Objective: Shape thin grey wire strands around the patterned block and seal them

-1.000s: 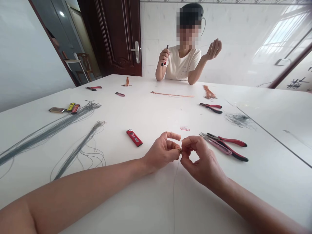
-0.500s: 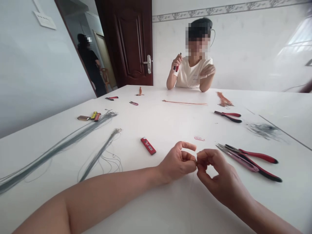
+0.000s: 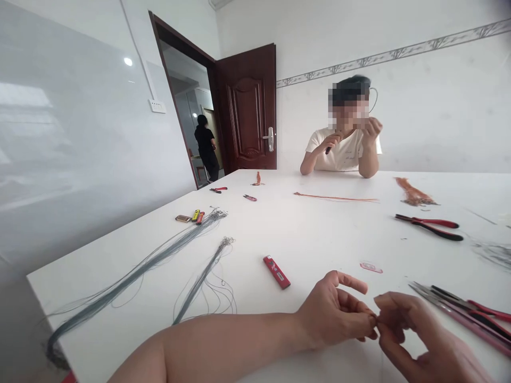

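Red-handled pliers (image 3: pixel 489 310) lie just beside the right hand (image 3: pixel 423 338).

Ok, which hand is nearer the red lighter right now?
Left. The left hand lies right of and closer to the camera than the red lighter; the right hand lies farther right, beyond the left.
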A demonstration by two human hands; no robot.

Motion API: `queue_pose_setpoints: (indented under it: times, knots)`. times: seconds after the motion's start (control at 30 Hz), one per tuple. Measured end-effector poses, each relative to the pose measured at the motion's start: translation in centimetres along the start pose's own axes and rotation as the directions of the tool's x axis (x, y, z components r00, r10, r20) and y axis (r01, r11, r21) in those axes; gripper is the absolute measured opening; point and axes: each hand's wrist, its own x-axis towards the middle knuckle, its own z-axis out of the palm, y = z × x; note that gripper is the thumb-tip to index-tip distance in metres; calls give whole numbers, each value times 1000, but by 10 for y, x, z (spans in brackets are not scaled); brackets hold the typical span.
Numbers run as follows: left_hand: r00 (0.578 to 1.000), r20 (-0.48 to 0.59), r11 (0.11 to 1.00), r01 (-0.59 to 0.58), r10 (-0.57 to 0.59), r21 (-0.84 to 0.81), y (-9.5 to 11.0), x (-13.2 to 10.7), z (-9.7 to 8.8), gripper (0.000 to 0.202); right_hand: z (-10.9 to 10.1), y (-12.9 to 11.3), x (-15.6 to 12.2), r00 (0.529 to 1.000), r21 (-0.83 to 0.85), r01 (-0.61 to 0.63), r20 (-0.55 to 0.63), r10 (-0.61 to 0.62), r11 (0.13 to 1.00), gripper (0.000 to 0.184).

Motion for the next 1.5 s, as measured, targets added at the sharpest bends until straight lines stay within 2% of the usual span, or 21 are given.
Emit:
queue_pose_setpoints:
  times: [0.13, 0.27, 0.4, 0.6, 0.7, 1.0, 1.5]
  knots:
    - [999, 22, 999, -32, 31, 43, -1, 2, 1, 43, -5, -15, 5, 996, 24, -88, 36, 87, 996, 15]
    - [994, 43, 991, -100, 97, 87, 2, 2, 5, 37, -10, -26, 11, 994, 161, -110, 44, 105, 981, 18]
    - [993, 72, 988, -103, 94, 119, 8, 2, 5, 36, -13, -27, 16, 986, 206, -164, 62, 154, 965, 21]
    - [998, 5, 992, -58, 58, 111, 15, 0, 5, 39, -17, -21, 18, 971, 314, -229, 11, 237, 921, 23]
    - [999, -21, 993, -43, 45, 111, 16, 0, 6, 42, -19, -21, 17, 976, 324, -202, -11, 217, 924, 26]
    - [998, -26, 990, -56, 60, 132, 16, -1, 9, 44, -15, -25, 14, 988, 169, -121, -70, 134, 978, 23]
    - [998, 36, 987, -55, 50, 150, 12, 1, 8, 36, -13, -27, 16, 999, 44, -1, -37, 2, 999, 25]
